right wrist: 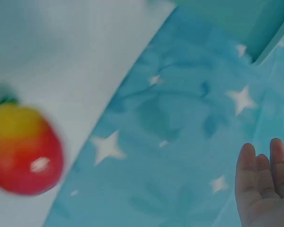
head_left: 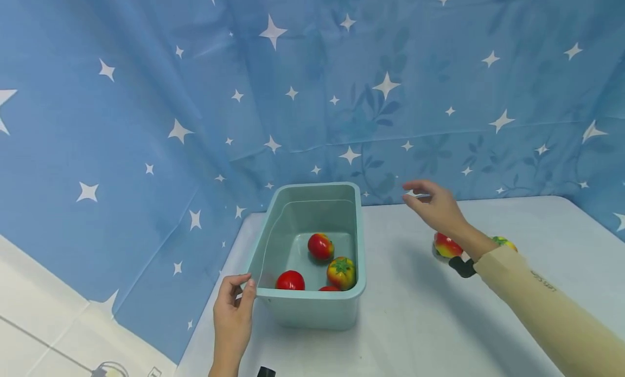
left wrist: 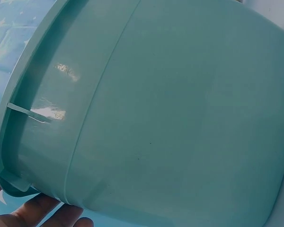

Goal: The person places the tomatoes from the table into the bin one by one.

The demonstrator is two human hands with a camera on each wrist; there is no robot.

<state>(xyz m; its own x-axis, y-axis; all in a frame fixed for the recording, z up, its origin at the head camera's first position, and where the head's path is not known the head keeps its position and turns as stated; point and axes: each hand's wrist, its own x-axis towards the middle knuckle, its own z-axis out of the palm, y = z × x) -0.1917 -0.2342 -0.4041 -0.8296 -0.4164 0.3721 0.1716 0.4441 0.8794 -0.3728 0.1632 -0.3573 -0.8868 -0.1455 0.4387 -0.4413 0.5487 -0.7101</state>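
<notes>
Here's L hand (head_left: 235,306) on the near-left corner of the teal plastic bin (head_left: 312,307): thumb at the rim, fingers bent along the outside, so yes, gripping it. R hand (head_left: 434,208)? Up in the air, well apart from the bin, fingers loosely bent, nothing in 'em. Bin sits btwn the two, just right of L hand.

Inside, 4 tomatoes show: a plain red tomato (head_left: 290,280) closest to L hand, a red sliver of another tomato (head_left: 329,288) mostly hidden by the near wall, a green-topped yellow-red tomato (head_left: 342,273) on the R-hand side, plus a mostly red tomato (head_left: 320,247) a bit farther off.

Over to R hand: a loose red-yellow tomato (head_left: 448,245) on the white table (head_left: 390,323), nearer the body than R hand, partly behind the wrist; blurry in the R wrist cam. One more, a green-and-yellow-topped tomato (head_left: 504,242), peeks out past the beige sleeve (head_left: 542,301), mostly covered. Blue star-print curtain (head_left: 312,116) beyond both hands.
</notes>
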